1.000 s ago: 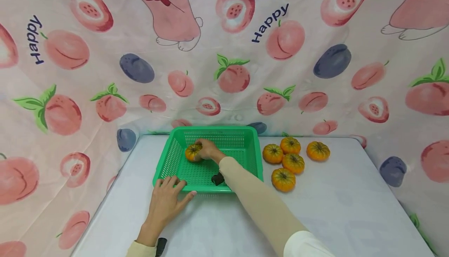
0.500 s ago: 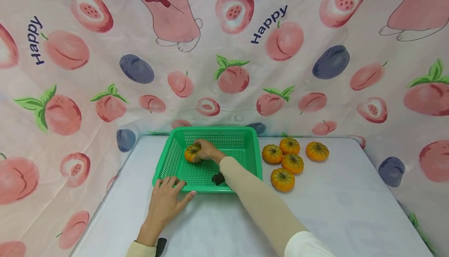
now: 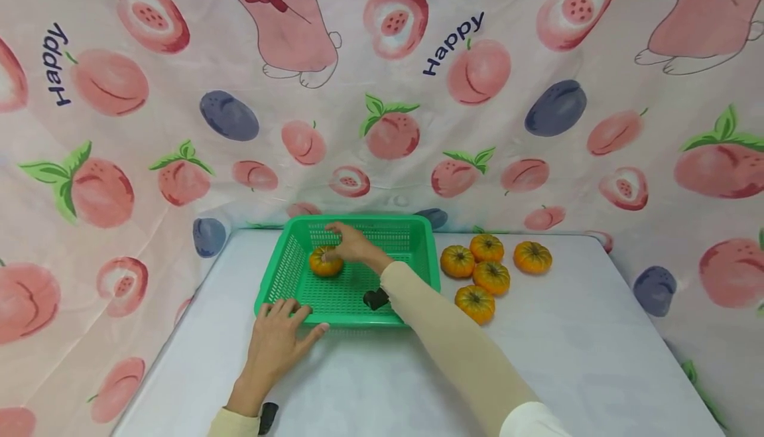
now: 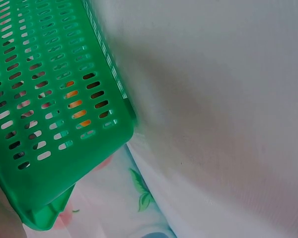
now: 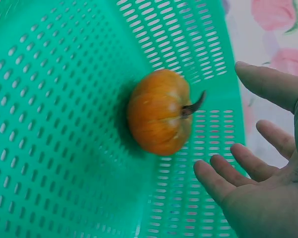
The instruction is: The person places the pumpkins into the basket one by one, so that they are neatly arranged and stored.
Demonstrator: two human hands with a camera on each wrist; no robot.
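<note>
Head view: the bare right hand, spread wide and holding nothing, is just beside one ribbed orange pumpkin, already inside the rectangular green plastic basket; the relaxed left hand rests on the near rim. Five similar pumpkins are left outside, to the right hand's right.

Basket: uniform green, slotted lattice pattern. Pumpkins: orange, dark greenish streaks on top (one stem, dark brown). Counter: white. Sleeves: beige. Backdrop cloth: pale pink, fruit print in pink, slate blue, leaf green.
</note>
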